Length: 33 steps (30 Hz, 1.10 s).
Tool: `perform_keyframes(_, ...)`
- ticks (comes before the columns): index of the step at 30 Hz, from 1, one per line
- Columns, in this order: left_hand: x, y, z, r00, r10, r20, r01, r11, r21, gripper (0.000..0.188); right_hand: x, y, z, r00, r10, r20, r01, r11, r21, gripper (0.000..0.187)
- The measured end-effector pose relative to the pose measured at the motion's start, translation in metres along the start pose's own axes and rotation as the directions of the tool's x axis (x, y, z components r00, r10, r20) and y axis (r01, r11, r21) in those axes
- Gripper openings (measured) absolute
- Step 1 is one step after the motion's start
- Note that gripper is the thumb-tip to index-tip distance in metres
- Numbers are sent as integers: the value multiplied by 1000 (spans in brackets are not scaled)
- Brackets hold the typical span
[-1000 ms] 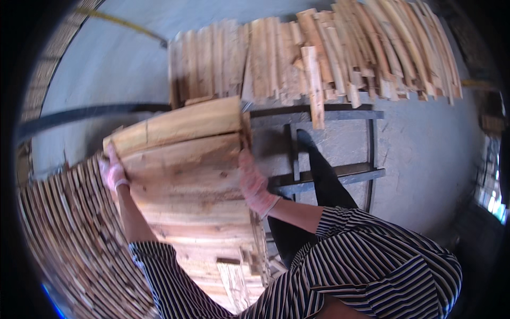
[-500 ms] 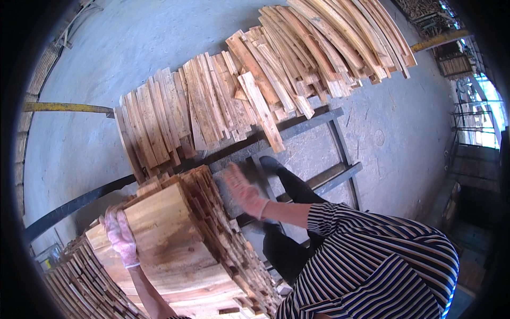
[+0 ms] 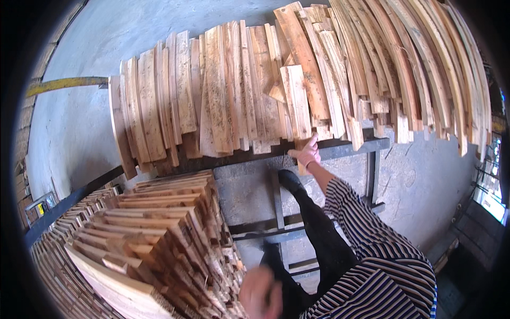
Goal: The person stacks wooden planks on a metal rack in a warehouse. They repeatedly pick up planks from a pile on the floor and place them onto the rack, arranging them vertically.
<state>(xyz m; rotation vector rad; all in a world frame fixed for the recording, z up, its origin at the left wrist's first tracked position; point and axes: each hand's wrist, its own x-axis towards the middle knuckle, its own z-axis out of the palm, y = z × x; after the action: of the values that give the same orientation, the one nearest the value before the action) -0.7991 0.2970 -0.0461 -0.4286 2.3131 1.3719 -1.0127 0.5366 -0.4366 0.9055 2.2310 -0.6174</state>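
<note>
My right hand (image 3: 306,153) reaches forward to a row of rough wooden planks (image 3: 223,101) leaning on a dark metal rail (image 3: 350,149). Its fingers close around the lower end of one light plank (image 3: 295,98) that lies on top of the row, thumb pointing up. My left hand (image 3: 260,292) is low in the picture, blurred, beside the right edge of a tall stack of cut boards (image 3: 159,234). I cannot make out its fingers, and nothing shows in it. A striped sleeve (image 3: 372,250) covers my right arm.
More long planks (image 3: 425,64) fan out along the rail to the right. A dark metal frame (image 3: 276,228) stands on the grey concrete floor (image 3: 69,127) under my dark trouser leg and shoe (image 3: 289,181). A yellow bar (image 3: 64,83) lies far left. Board rows (image 3: 58,255) run lower left.
My hands have let go of the board bundle, which now rests on the stack at lower left. My right hand has moved forward and taken a plank's end at the rail.
</note>
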Motion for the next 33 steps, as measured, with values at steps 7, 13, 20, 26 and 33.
perform_keyframes(7, 377, -80, 133, 957, -29, -288, 98, 969, 226, 91, 3, 34, -15, 987, -124, -98, 141, 972, 190, 90)
perform_keyframes(13, 468, -143, 99, 993, -102, -51, 114, 906, 408, 70, -20, 66, -70, 826, -506, 248, 275, 746, 606, 65)
perform_keyframes(20, 285, -79, 164, 988, -9, 154, 74, 901, -427, 57, -74, -24, -123, 832, -470, 295, 221, 768, 601, 74)
perform_keyframes(26, 341, -118, 113, 985, -37, -167, 56, 993, 108, 88, -46, -44, -92, 697, -469, 542, -224, 575, 786, 63)
perform_keyframes(33, 441, -156, 66, 914, -196, -355, 360, 796, 487, 144, -46, -47, -124, 646, -456, 613, -349, 537, 768, 59)
